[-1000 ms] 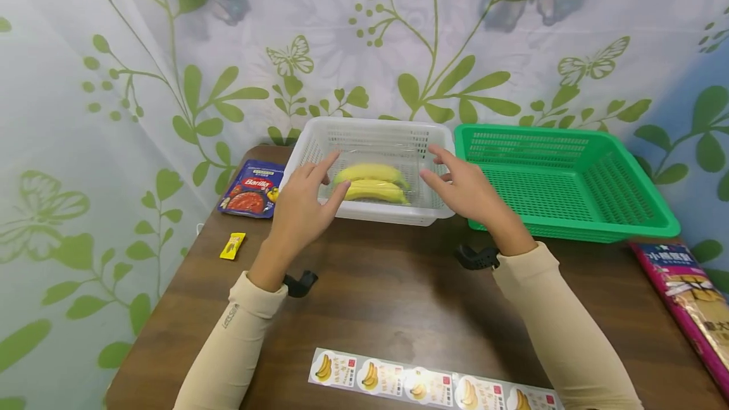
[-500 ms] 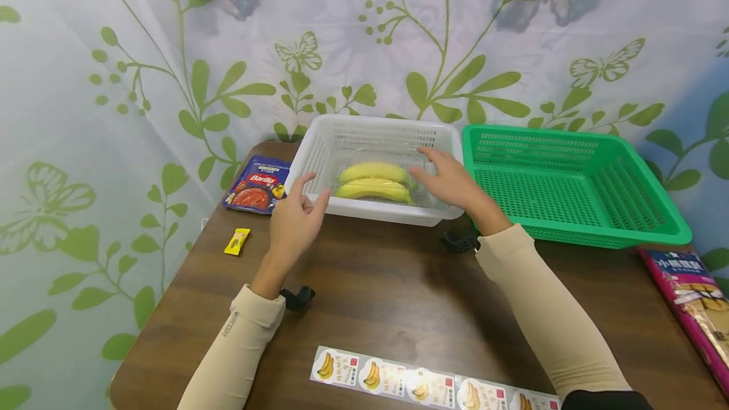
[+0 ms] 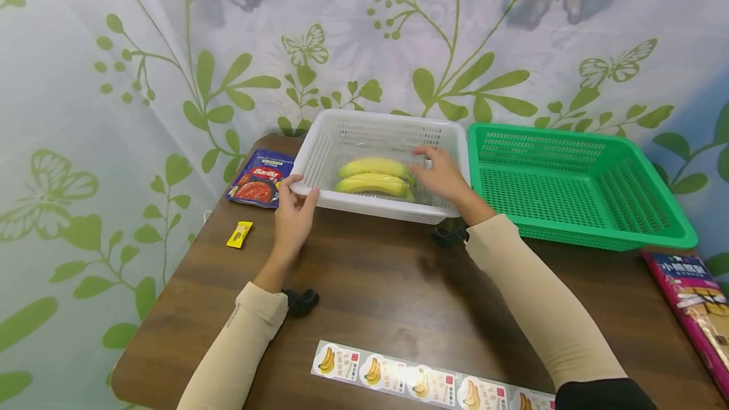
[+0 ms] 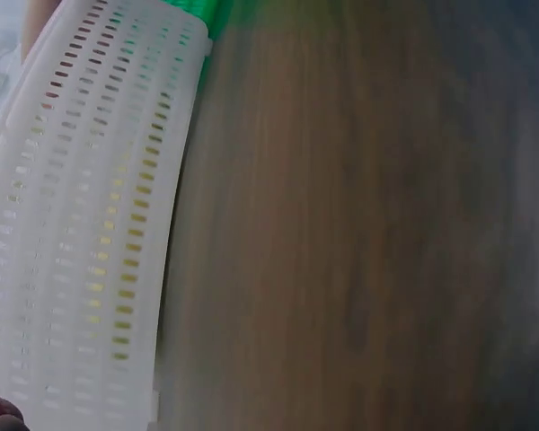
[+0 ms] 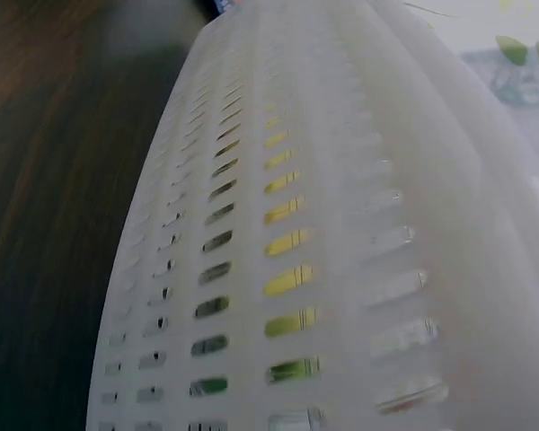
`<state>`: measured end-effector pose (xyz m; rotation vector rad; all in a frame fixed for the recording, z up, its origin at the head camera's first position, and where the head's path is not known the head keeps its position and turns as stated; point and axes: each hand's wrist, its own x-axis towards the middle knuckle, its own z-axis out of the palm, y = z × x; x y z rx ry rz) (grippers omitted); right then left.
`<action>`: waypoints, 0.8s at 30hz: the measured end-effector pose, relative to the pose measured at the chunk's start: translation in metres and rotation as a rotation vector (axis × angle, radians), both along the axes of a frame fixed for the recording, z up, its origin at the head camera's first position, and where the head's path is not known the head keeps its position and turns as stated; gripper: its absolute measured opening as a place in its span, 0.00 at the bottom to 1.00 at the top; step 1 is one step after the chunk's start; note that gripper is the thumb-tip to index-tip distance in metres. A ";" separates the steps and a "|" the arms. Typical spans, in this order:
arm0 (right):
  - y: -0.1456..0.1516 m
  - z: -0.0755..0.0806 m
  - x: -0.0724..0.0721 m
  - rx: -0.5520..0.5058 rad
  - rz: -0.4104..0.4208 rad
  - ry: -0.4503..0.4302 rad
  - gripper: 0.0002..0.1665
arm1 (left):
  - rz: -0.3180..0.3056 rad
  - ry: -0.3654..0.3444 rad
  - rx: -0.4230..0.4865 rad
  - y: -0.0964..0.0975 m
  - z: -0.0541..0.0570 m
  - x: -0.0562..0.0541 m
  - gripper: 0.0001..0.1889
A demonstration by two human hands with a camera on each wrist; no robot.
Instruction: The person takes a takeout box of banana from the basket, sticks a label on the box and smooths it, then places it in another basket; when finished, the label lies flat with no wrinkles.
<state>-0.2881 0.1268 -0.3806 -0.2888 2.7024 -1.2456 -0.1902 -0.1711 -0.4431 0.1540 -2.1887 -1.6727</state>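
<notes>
Two bananas (image 3: pixel 373 183), wrapped in clear film that catches the light, lie in a white plastic basket (image 3: pixel 387 209). At the basket's front left corner, my left hand (image 3: pixel 292 223) grips the rim, fingers over the edge and thumb at the front. My right hand (image 3: pixel 441 177) reaches over the basket's right part, its fingers loosely bent near the right end of the bananas and holding nothing visible. Both wrist views show mainly the slotted basket wall (image 4: pixel 81 224), with yellow showing through the slots. A fingertip (image 4: pixel 0 411) appears low in the left wrist view.
A green basket (image 3: pixel 560 188) stands right of the white one. Left are a blue Barilla pouch (image 3: pixel 259 179) and a small yellow packet (image 3: pixel 239 234). A strip of banana stickers (image 3: pixel 421 377) lies in front; a pink bread bag (image 3: pixel 691 309) is far right.
My left hand has moved back from above the bananas to the white basket's left front corner and taken hold of its rim. My right hand has shifted slightly left and lower over the basket.
</notes>
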 end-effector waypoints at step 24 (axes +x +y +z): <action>-0.002 -0.009 -0.016 -0.345 -0.113 -0.307 0.26 | -0.064 0.076 0.286 0.006 -0.006 -0.005 0.27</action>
